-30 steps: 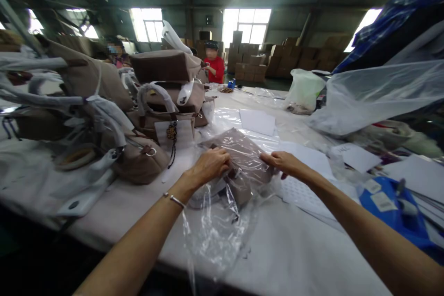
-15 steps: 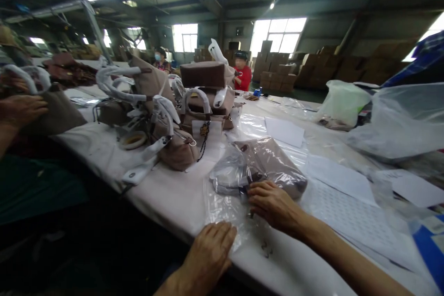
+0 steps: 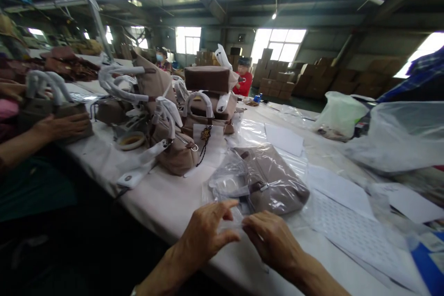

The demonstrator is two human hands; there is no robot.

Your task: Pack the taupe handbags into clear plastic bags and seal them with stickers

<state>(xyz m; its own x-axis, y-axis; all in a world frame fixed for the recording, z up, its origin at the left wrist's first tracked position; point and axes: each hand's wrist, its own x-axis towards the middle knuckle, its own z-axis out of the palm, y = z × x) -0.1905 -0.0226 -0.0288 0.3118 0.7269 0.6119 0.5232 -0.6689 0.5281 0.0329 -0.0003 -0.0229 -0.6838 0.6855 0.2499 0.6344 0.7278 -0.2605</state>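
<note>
A taupe handbag [image 3: 277, 178] lies flat inside a clear plastic bag [image 3: 225, 180] on the white-covered table. The plastic bag's loose end points toward me. My right hand [image 3: 274, 240] is closed at this end, fingertips pinching the clear film. Just left of it, my left hand [image 3: 208, 229] has its thumb and forefinger spread, with the film's edge close to the gap between them. Neither hand touches the handbag itself.
Several taupe handbags with wrapped handles [image 3: 176, 148] stand to the left, beside a tape roll [image 3: 131, 140]. At far left a co-worker's hand [image 3: 65, 127] rests on another handbag. Paper sheets [image 3: 350, 217] and translucent plastic bags [image 3: 398, 134] lie at right.
My right hand has left the handbag's side and drawn back toward me to the film's end. My left hand has risen from the film and spread its fingers. The co-worker's handbag has shifted.
</note>
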